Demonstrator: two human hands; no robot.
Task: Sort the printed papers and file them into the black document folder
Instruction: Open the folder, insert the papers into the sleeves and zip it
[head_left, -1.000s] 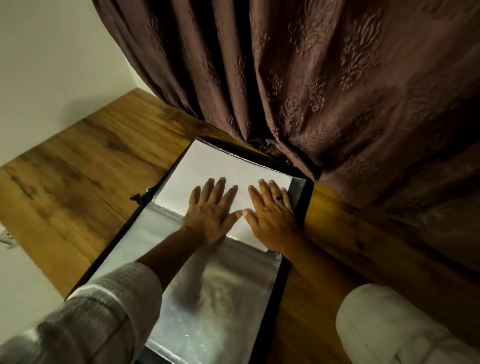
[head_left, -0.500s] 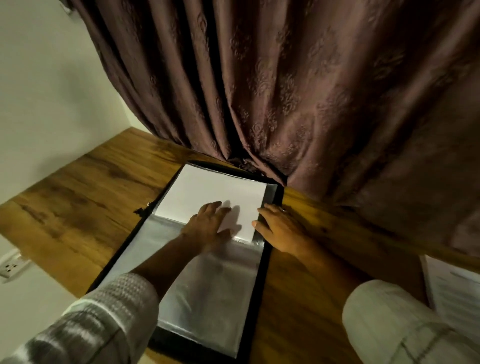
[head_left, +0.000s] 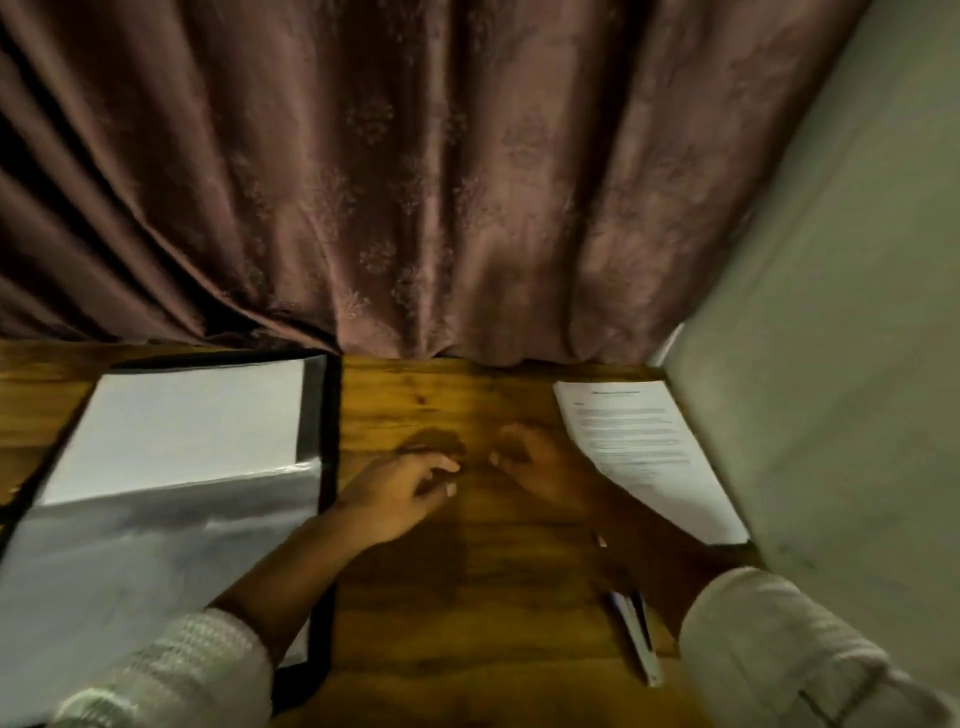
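The right hand (head_left: 540, 467) hovers over bare wood with its fingers loosely curled and holding nothing; the frame is blurred, so exactly how far they are spread I cannot tell. The left hand (head_left: 400, 493) hangs beside it, also empty, fingers half bent, the two hands near each other but not touching. Taking the printed papers (head_left: 649, 452) as the landmark: the right hand is just to their left, close beside the near-left edge, while the left hand is farther off on the same side. The stack's long axis runs away from the person and slants toward the wall (head_left: 831, 364), which it lies against. Well to the left of the papers, past both hands, the black document folder (head_left: 324, 415) lies open on the table (head_left: 467, 597) with a blank sheet (head_left: 182, 426) already in its upper sleeve. The right hand looks best placed to take the next sheet.
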